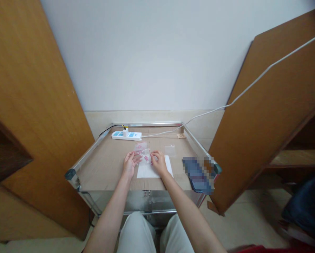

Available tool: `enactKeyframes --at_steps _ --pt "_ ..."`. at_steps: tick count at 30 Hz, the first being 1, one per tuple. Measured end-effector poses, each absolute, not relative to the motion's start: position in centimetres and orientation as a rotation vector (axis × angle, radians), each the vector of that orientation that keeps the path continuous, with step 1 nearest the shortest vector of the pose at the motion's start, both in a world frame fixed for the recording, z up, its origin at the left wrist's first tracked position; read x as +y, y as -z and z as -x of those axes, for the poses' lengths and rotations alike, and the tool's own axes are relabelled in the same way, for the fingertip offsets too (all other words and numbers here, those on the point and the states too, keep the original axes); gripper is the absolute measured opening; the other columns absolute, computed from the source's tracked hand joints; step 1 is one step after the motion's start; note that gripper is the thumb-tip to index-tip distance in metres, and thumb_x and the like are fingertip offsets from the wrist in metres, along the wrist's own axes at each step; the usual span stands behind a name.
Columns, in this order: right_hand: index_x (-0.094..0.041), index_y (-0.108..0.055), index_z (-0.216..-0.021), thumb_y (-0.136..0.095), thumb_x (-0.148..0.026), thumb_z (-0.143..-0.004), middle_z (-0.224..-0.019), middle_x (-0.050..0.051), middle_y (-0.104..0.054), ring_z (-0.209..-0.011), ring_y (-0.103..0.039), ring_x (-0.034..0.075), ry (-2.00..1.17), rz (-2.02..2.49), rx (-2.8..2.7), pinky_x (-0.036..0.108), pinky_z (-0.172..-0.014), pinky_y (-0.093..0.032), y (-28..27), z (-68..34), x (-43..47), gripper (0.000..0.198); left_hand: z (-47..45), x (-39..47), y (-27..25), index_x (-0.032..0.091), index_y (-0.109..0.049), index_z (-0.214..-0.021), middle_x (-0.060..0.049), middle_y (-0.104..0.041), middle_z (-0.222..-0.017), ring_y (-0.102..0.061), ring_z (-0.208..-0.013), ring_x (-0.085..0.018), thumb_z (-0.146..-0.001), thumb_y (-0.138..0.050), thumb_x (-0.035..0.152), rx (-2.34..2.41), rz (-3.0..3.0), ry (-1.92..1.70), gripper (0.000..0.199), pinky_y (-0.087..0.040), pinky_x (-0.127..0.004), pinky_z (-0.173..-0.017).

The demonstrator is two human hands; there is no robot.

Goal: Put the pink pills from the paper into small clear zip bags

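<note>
A small clear plastic bag with pink-red printed marks (146, 157) is held up between my two hands. My left hand (129, 164) grips its left side, with some fingers showing through or behind the plastic. At the bag's right edge, my right hand (159, 162) pinches it with thumb and fingers closed. Under the hands lies a white sheet of paper (146, 172), partly covered. Another clear piece with pink marks (141, 145) shows just behind; I cannot tell if it is a separate bag. To the right, a clear zip bag (170, 150) lies flat.
The cardboard-covered table top (99, 168) has a metal rim. A white power strip (126, 135) with a plug stands at the back, its white cable (207, 113) running up right. A blurred dark object (199, 177) lies at the right. Wooden panels flank both sides.
</note>
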State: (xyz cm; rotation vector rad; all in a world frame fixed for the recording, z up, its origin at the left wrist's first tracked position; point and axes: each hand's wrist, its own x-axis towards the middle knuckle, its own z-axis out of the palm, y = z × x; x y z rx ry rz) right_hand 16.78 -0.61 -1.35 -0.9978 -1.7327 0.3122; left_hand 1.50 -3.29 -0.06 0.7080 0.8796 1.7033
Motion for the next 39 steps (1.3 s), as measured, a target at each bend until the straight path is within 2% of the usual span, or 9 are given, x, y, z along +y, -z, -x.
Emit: enactKeyframes --at_steps 9,14,17,20,23,25,31,39 --pt "-0.018 -0.058 -0.067 -0.050 -0.021 -0.072 -0.082 0.004 -0.055 -0.083 -0.048 0.015 -0.369 0.926 -1.784 0.030 -0.077 -0.033 1.6 -16.5 -0.4 0.010 -1.6 -2.8 1.0 0.017 -0.042 -0.075 -0.001 -0.056 -0.072 -0.057 -0.055 -0.012 -0.066 -0.052 0.031 1.174 -0.751 -1.771 0.020 -0.048 -0.025 -0.044" --pt "-0.018 -0.057 -0.065 -0.053 -0.019 -0.070 -0.082 0.003 -0.054 -0.083 -0.049 0.015 -0.397 0.889 -1.820 0.029 -0.076 -0.033 1.5 -16.5 -0.5 0.006 -1.6 -2.7 1.6 0.021 -0.037 -0.090 -0.003 -0.053 -0.085 -0.057 -0.061 -0.011 -0.064 -0.054 0.028 1.292 -0.878 -1.844 0.031 -0.045 -0.021 -0.043" --pt "-0.018 -0.057 -0.066 -0.053 -0.018 -0.069 -0.082 0.004 -0.054 -0.082 -0.049 0.015 -0.385 0.869 -1.852 0.029 -0.076 -0.034 1.4 -16.5 -0.6 0.005 -1.8 -2.8 1.5 0.022 -0.041 -0.092 -0.004 -0.049 -0.097 -0.056 -0.074 -0.012 -0.063 -0.056 0.026 1.371 -1.120 -1.864 0.033 -0.046 -0.021 -0.050" --pt "-0.018 -0.057 -0.067 -0.054 -0.019 -0.069 -0.084 0.004 -0.054 -0.084 -0.048 0.015 -0.362 0.855 -1.895 0.029 -0.076 -0.033 1.3 -16.5 -0.8 0.004 -2.0 -2.9 1.5 0.018 -0.050 -0.076 -0.006 -0.045 -0.103 -0.050 -0.094 -0.017 -0.062 -0.058 0.024 1.496 -1.422 -1.813 0.017 -0.046 -0.026 -0.067" --pt "-0.018 -0.057 -0.070 -0.054 -0.018 -0.069 -0.085 0.003 -0.054 -0.085 -0.048 0.015 -0.340 0.848 -1.924 0.029 -0.076 -0.033 1.2 -16.4 -1.0 0.004 -2.1 -3.0 1.5 0.017 -0.054 -0.071 -0.007 -0.034 -0.117 -0.040 -0.106 -0.022 -0.060 -0.059 0.025 1.595 -1.599 -1.749 0.014 -0.045 -0.027 -0.069" --pt "-0.018 -0.058 -0.071 -0.054 -0.018 -0.070 -0.085 0.003 -0.054 -0.085 -0.048 0.015 -0.325 0.851 -1.934 0.029 -0.076 -0.033 1.2 -16.4 -1.1 0.004 -2.2 -3.0 1.6 0.017 -0.055 -0.072 -0.007 -0.028 -0.122 -0.040 -0.107 -0.022 -0.061 -0.059 0.026 1.626 -1.672 -1.698 0.015 -0.045 -0.028 -0.067" --pt "-0.019 -0.058 -0.072 -0.053 -0.019 -0.071 -0.085 0.003 -0.054 -0.086 -0.047 0.015 -0.296 0.847 -1.980 0.029 -0.076 -0.033 1.1 -16.4 -1.1 0.005 -2.3 -2.9 1.8 0.018 -0.057 -0.068 -0.005 -0.028 -0.123 -0.043 -0.101 -0.019 -0.062 -0.059 0.025 1.641 -1.871 -1.663 0.009 -0.035 -0.035 -0.087" --pt "-0.019 -0.057 -0.073 -0.052 -0.020 -0.072 -0.084 0.003 -0.054 -0.085 -0.047 0.015 -0.297 0.851 -1.993 0.029 -0.076 -0.032 1.0 -16.3 -1.2 0.005 -2.2 -2.8 1.9 0.017 -0.059 -0.065 -0.006 -0.032 -0.121 -0.042 -0.104 -0.021 -0.064 -0.057 0.022 1.633 -1.912 -1.663 0.005 -0.034 -0.036 -0.088"
